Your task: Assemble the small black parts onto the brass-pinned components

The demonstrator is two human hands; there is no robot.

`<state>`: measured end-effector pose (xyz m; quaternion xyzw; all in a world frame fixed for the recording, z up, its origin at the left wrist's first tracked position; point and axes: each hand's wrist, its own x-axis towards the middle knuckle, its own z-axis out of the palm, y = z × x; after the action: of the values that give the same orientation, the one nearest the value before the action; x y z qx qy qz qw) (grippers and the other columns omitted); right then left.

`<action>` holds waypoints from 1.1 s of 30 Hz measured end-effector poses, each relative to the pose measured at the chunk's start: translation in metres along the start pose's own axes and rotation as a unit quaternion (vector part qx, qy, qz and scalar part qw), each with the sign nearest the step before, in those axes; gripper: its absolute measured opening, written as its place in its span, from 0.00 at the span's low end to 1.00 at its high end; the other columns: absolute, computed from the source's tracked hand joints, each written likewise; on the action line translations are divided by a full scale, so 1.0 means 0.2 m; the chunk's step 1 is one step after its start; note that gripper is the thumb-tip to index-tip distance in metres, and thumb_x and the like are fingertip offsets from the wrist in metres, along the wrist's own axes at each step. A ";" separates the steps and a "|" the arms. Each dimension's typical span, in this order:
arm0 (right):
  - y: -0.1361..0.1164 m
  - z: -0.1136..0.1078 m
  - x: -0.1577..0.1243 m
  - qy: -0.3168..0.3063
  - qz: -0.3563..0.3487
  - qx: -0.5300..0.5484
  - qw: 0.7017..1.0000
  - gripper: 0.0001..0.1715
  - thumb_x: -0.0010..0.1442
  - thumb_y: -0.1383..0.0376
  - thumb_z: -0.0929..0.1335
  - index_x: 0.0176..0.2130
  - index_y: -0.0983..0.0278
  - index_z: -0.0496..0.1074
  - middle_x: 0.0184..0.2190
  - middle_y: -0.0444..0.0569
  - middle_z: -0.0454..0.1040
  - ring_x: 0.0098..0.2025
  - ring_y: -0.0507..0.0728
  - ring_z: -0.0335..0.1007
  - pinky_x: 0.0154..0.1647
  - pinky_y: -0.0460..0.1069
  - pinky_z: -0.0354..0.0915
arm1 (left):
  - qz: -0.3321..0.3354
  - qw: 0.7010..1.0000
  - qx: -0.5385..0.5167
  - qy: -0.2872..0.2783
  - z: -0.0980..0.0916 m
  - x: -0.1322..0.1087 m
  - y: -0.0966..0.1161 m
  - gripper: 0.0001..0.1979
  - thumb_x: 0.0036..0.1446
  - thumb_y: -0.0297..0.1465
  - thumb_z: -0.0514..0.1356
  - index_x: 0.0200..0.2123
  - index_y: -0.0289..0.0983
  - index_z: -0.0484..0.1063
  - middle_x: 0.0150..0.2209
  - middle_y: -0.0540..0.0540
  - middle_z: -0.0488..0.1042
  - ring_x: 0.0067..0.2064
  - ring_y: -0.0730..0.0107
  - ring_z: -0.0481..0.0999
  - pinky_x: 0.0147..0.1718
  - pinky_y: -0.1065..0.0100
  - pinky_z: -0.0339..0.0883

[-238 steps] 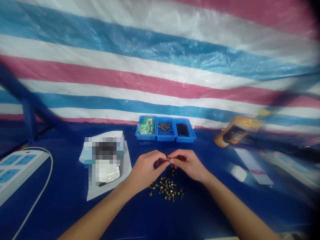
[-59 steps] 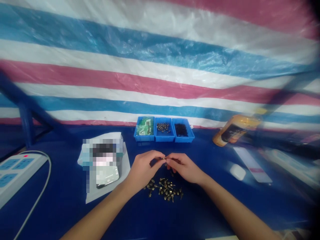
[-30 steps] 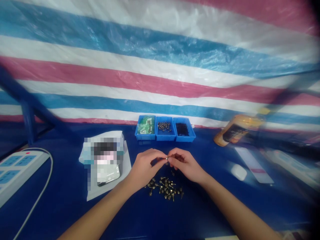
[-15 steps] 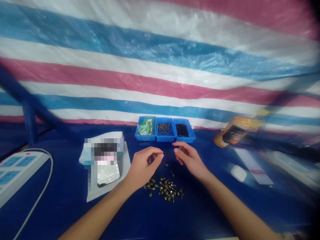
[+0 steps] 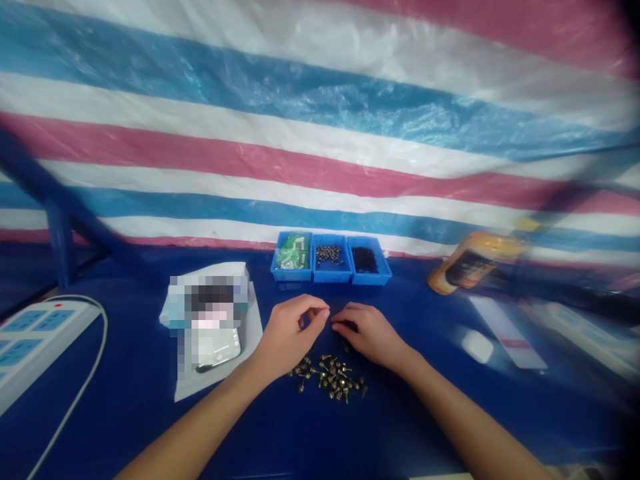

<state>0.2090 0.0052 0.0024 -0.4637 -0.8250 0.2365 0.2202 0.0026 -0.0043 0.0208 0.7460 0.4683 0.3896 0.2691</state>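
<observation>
Head view: left hand (image 5: 293,330) half-curled just above the bench (image 5: 150,427), right hand (image 5: 367,333) curled low beside it, fingertips close but apart; whether either grips anything, impossible to tell. Loose pile of brass screws (image 5: 330,381) on the bench, just below both hands. Three blue bins (image 5: 330,260) farther ahead, power strip (image 5: 40,340) well left.

Small bronze-coloured screws (image 5: 330,380) lie in a loose, flat heap at lower centre of the frame, pointing every way, with one stray just above.
</observation>
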 end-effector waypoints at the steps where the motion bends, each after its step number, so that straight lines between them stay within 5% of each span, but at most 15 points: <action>1: 0.00 -0.01 0.00 0.010 0.000 0.028 1.000 0.08 0.64 0.64 0.69 0.41 0.59 0.79 0.38 0.47 0.78 0.38 0.54 0.74 0.40 0.47 0.66 | 0.000 1.000 0.001 0.000 0.00 0.00 0.00 0.06 0.63 0.31 0.58 0.35 0.40 0.76 0.30 0.53 0.76 0.28 0.76 0.71 0.28 0.72 0.62; 6: -0.03 -0.02 0.00 0.078 0.011 0.189 0.979 0.07 0.60 0.63 0.72 0.40 0.60 0.80 0.37 0.47 0.81 0.37 0.55 0.76 0.40 0.49 0.68 | 0.013 1.000 0.014 -0.003 0.00 0.00 -0.01 0.05 0.62 0.31 0.59 0.37 0.41 0.76 0.31 0.53 0.76 0.29 0.76 0.71 0.29 0.72 0.63; 14: -0.04 -0.01 0.00 0.107 0.092 0.441 0.886 0.12 0.50 0.59 0.78 0.35 0.61 0.81 0.34 0.47 0.82 0.36 0.56 0.78 0.42 0.52 0.71 | 0.050 0.998 0.009 -0.032 0.01 -0.01 -0.01 0.06 0.60 0.31 0.63 0.41 0.42 0.76 0.35 0.51 0.76 0.33 0.74 0.74 0.32 0.72 0.66; 33: -0.08 -0.03 -0.01 0.041 0.075 0.399 0.913 0.15 0.57 0.54 0.73 0.34 0.64 0.76 0.30 0.46 0.77 0.31 0.52 0.71 0.36 0.48 0.66 | 0.110 0.993 0.033 0.013 0.03 -0.02 -0.02 0.04 0.62 0.30 0.61 0.38 0.40 0.76 0.35 0.50 0.78 0.35 0.72 0.77 0.36 0.70 0.69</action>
<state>0.2036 -0.0018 0.0163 -0.4074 -0.6146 0.5427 0.4022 0.0034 -0.0059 0.0129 0.7963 0.3993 0.4108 0.1940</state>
